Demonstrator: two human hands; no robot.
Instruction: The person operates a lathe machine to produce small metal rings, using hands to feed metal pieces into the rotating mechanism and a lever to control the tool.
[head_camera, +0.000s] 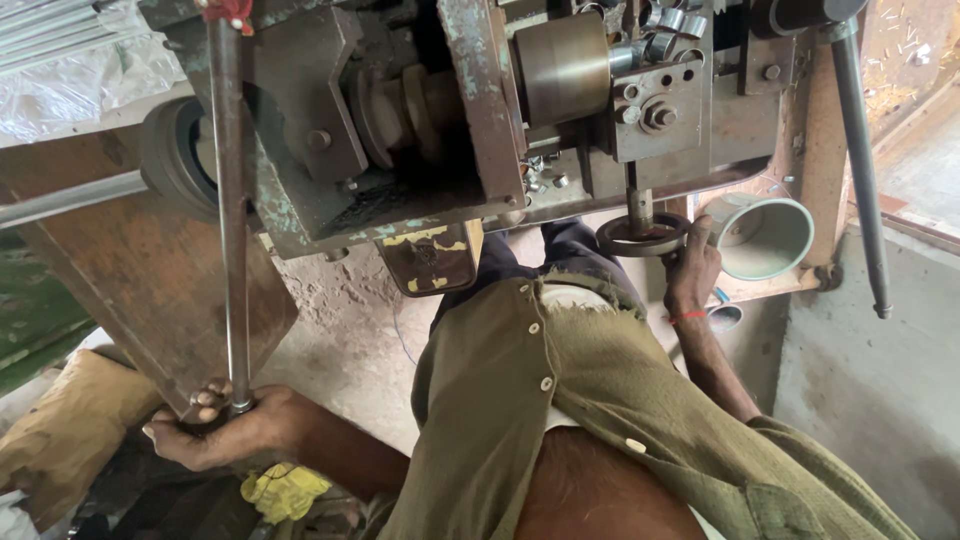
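Worn steel, rust and rough cloth under my fingers.
My long grey steel rod (232, 200) feels smooth and dull; the round dark metal handwheel (641, 236) looks greasy; the machine's flaking teal-painted iron frame (480, 110) is rusted; my olive cotton shirt (560, 400) is frayed, matt.

The left hand (225, 428) grips the lower end of a long steel lever (230, 200). The right hand (692, 268) holds a small round handwheel (641, 237) under the worn machine (480, 110), near a pale green funnel (768, 238).
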